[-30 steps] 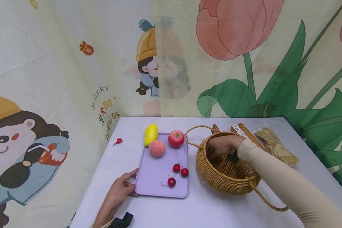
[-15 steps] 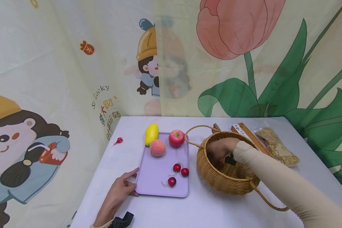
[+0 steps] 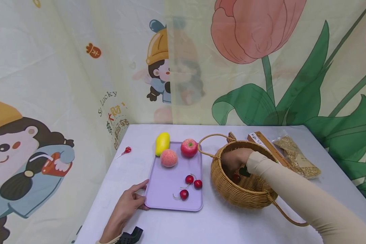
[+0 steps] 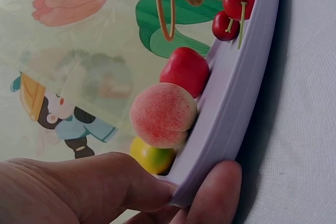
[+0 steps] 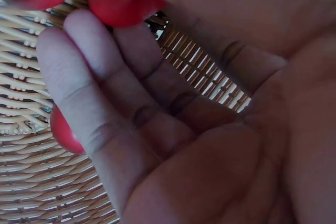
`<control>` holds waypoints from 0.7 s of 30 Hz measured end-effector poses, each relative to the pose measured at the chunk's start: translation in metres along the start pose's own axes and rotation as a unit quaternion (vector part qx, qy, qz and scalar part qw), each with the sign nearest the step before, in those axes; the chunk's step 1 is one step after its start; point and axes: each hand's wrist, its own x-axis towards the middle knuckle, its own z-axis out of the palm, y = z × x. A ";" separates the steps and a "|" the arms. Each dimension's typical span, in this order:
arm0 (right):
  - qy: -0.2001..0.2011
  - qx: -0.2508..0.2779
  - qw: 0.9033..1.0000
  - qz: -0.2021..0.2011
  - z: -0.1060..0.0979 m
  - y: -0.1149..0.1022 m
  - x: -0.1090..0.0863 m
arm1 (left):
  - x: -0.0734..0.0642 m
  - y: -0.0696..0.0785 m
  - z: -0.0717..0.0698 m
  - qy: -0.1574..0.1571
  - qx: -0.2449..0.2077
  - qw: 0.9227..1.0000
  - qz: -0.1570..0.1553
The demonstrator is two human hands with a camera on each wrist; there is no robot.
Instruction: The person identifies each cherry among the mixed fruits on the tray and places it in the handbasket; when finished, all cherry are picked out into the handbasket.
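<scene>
Cream curtain [image 3: 119, 40] behind, pink tulip print [image 3: 256, 30] toward one o'clock, cartoon figure [image 3: 27, 166] near nine, white-covered bench [image 3: 231, 227] at six, soft light

The lilac tray [image 3: 167, 186] and wicker basket [image 3: 231, 189] hold fruit [image 3: 168, 158].

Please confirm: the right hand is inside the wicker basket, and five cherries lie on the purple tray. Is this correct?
Not quite: the number is wrong. The head view shows three cherries on the purple tray; the right hand is inside the wicker basket.
</scene>
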 end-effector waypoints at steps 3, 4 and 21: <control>-0.002 -0.006 1.000 0.007 0.000 -0.001 -0.001 | 0.000 0.000 0.000 -0.002 -0.005 1.000 0.000; -0.001 -0.009 1.000 0.008 0.000 -0.001 -0.003 | 0.000 0.000 0.000 -0.003 -0.007 1.000 0.001; 0.253 0.029 0.966 -0.044 -0.008 -0.012 -0.082 | 0.001 0.004 0.000 -0.001 0.004 1.000 0.007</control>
